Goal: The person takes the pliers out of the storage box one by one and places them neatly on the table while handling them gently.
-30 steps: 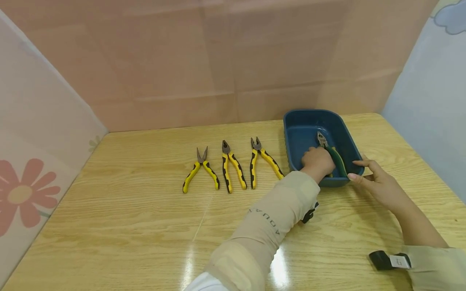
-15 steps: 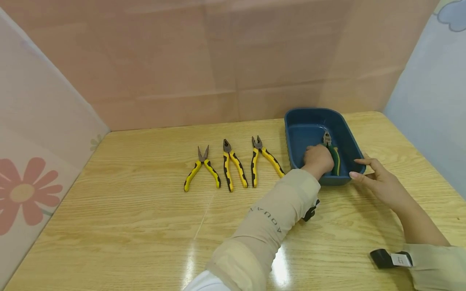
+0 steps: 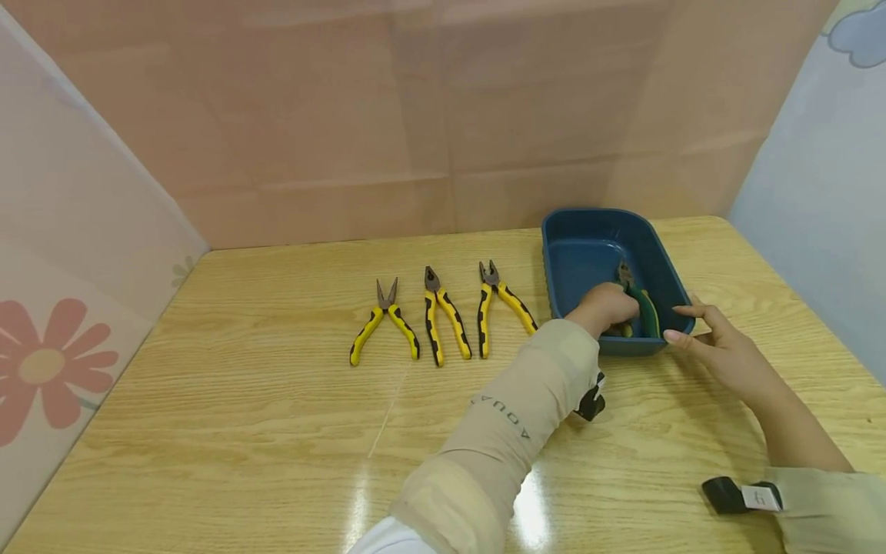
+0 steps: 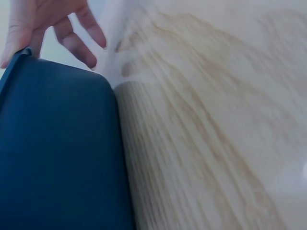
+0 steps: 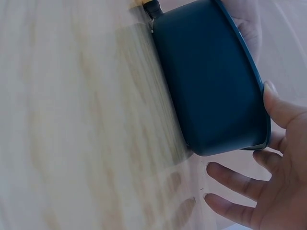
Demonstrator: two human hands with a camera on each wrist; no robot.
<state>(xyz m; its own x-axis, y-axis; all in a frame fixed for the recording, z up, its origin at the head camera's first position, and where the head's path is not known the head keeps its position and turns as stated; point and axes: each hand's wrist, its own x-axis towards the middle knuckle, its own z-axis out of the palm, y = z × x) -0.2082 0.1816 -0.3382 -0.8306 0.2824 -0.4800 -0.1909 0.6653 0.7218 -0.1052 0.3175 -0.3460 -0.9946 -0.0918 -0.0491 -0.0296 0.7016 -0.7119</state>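
Note:
In the head view my left hand (image 3: pixel 605 305) is inside the blue plastic bin (image 3: pixel 584 258), its fingers bent over the green-handled pliers (image 3: pixel 649 314); the fingertips are mostly hidden. The pliers lie near the bin's right wall, metal head pointing away from me. My right hand (image 3: pixel 723 354) pinches the bin's near right corner between thumb and forefinger. The right wrist view shows that hand (image 5: pixel 283 167) with its thumb on the rim and two other fingers spread clear of the bin. In the left wrist view, the bin's outer wall (image 4: pixel 57 143) hides my left hand.
Left of the bin, needle-nose pliers (image 3: pixel 360 335) and two combination pliers (image 3: pixel 431 312), (image 3: pixel 483 319) lie in a row on the wooden table (image 3: pixel 277 415), all with yellow and black handles. A pinkish backdrop (image 3: pixel 311 138) stands behind, with printed panels at both sides.
Inside the bin, the green-handled pliers have turned slightly and shifted nearer to me. My left hand has moved a little with them. My right hand keeps its place on the corner.

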